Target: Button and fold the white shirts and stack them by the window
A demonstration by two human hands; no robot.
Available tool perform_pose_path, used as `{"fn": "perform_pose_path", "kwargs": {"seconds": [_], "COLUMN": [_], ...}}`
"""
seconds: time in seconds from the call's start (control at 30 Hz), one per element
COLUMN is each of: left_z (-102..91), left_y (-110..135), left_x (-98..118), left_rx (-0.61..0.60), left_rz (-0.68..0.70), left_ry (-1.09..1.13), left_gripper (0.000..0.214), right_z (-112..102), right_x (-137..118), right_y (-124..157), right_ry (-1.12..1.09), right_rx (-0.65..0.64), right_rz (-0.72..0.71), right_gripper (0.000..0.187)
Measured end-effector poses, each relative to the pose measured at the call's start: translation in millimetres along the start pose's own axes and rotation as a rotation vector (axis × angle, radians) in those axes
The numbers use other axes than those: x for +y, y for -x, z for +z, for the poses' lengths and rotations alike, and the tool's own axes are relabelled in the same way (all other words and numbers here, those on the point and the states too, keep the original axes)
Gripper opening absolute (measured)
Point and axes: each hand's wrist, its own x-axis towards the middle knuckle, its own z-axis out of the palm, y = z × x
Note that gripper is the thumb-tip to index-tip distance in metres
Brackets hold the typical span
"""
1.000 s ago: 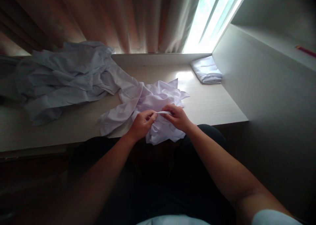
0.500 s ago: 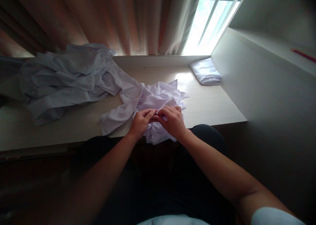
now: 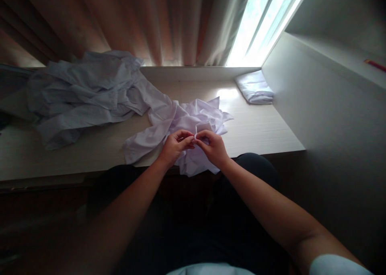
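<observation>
A crumpled white shirt (image 3: 189, 114) lies in front of me, one end hanging over the near edge of the table. My left hand (image 3: 176, 146) pinches a bit of its cloth between thumb and fingers. My right hand (image 3: 213, 147) grips the same folded edge, fingertips almost meeting those of the left. A stiff-looking flap (image 3: 204, 126), perhaps a cuff or placket, stands up just behind the right fingers. Whatever small detail lies between the fingertips is too small to make out.
More crumpled white cloth (image 3: 87, 94) is heaped on the table (image 3: 265, 132) to the left and touches the shirt. A folded white garment (image 3: 255, 87) lies at the back right corner, beside a side panel (image 3: 301, 82). A curtain (image 3: 135, 21) and window stand behind.
Both hands have shifted their fingers on the cloth; the right fingers drew back into a pinch, and the flap behind them now shows. The view has moved slightly.
</observation>
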Motion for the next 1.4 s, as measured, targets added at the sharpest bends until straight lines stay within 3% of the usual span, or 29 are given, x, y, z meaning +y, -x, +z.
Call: {"fn": "perform_pose_path", "kwargs": {"seconds": [0.2,0.4,0.63,0.83,1.1,1.23,1.4], "left_z": [-0.5,3.1,5.4,2.0,4.0,6.1,7.8], "left_y": [-0.8,0.3,0.2,-2.2,-3.1,-2.7,-1.5], "left_x": [-1.8,-7.4,-9.3,-11.5,-11.9,-13.8,-14.0], "left_rx": [0.013,0.091,0.113,0.117,0.052,0.017,0.029], "left_rz": [0.12,0.268,0.246,0.217,0.165,0.114,0.075], "left_ry": [-0.192,-0.399,-0.387,-0.332,-0.247,-0.163,-0.088], "left_gripper": [0.031,0.025,0.024,0.024,0.027,0.03,0.03], "right_z": [2.9,6.5,4.4,1.0,-6.4,-8.1,-7.9], "right_x": [5.9,14.0,15.6,14.9,10.3,6.4,8.1], "right_y": [-0.7,-2.4,-5.8,-8.1,-10.0,-10.3,-10.3], "right_ry": [-0.206,-0.252,-0.235,-0.367,0.058,0.118,0.18], "right_rx": [-0.009,0.03,-0.052,-0.064,-0.067,-0.054,-0.062], "right_rz": [0.057,0.1,0.043,0.072,-0.121,-0.215,-0.233], "right_gripper": [0.01,0.023,0.021,0.023,0.018,0.006,0.008]}}
